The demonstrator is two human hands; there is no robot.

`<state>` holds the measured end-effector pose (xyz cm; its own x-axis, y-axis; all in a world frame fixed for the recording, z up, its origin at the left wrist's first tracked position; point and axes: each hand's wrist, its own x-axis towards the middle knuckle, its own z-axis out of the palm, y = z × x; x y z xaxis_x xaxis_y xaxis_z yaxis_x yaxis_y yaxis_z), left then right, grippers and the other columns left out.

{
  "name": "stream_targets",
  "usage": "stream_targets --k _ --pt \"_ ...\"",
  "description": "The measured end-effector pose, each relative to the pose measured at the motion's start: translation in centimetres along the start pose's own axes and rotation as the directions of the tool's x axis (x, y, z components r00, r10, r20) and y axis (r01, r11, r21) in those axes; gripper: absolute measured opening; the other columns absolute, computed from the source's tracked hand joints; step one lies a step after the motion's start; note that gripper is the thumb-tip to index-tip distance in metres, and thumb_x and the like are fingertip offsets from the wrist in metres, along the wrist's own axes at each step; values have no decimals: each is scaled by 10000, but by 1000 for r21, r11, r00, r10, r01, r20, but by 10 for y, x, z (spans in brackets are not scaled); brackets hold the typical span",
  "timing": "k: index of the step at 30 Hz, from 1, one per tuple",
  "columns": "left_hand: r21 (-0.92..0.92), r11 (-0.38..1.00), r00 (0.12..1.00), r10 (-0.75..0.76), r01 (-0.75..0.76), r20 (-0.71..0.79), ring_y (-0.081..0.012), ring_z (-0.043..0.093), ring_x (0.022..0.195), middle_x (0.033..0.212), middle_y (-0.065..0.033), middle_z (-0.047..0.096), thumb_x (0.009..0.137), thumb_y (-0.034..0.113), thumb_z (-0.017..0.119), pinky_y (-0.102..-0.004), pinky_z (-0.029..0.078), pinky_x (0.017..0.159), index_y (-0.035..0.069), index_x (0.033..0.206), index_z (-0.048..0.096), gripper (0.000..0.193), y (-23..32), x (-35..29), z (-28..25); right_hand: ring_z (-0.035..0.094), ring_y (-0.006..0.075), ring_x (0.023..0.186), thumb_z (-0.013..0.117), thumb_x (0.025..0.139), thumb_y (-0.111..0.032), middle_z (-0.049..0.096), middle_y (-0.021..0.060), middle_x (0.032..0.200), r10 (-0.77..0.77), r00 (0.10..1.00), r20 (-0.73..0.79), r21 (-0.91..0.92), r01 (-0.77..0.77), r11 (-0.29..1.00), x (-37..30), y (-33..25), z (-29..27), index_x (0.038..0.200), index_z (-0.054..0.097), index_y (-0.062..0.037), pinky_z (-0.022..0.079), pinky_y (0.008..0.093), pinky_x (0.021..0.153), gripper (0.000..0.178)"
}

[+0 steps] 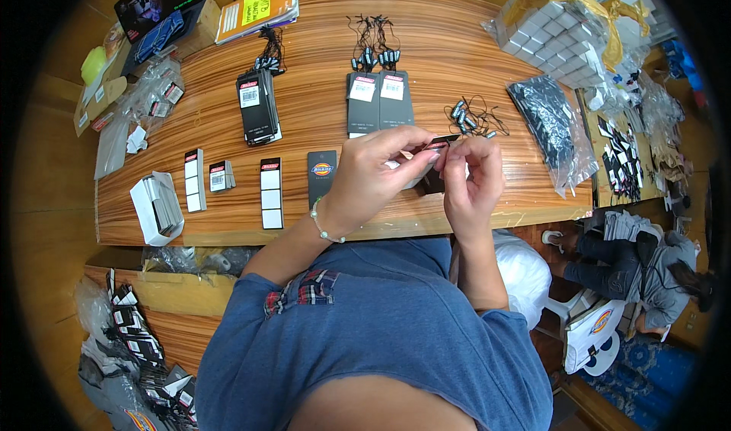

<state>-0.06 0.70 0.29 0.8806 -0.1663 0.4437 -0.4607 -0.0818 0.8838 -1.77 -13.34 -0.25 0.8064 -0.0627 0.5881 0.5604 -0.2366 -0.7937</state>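
Note:
My left hand (373,168), a beaded bracelet at its wrist, pinches a small dark hang tag (444,140) between thumb and fingers. Close against the tag's right side, the fingertips of my right hand (474,183) are pressed together; what they grip is too small to make out. Just beyond the hands lies a loose bunch of black hang-tag strings (474,119). Two stacks of dark hang tags (394,103) with white stickers and strings lie behind my left hand. Partly behind its wrist is a single dark tag (321,178).
To the left lie another strung tag stack (259,111), label strips (271,195), a small label pile (221,176) and a white box of tags (158,209). A plastic-wrapped black bundle (552,130) and stacked white boxes (552,35) occupy the right. Another person (647,271) sits at lower right.

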Motion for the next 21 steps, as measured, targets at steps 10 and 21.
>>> stream_targets --k 10,21 --pt "-5 996 992 -88 88 94 -165 641 710 855 -94 664 770 80 659 -258 511 592 13 911 658 156 5 4 -5 508 99 649 475 816 83 517 63 728 107 993 42 100 -111 989 2 11 -4 856 436 2 434 211 596 98" --pt "435 770 884 418 -466 208 -179 585 771 833 -9 627 690 137 658 -313 473 686 98 809 664 125 -6 21 -11 565 113 712 432 916 -74 570 62 776 440 866 237 528 -495 690 14 4 -8 1010 449 -21 452 232 672 109"
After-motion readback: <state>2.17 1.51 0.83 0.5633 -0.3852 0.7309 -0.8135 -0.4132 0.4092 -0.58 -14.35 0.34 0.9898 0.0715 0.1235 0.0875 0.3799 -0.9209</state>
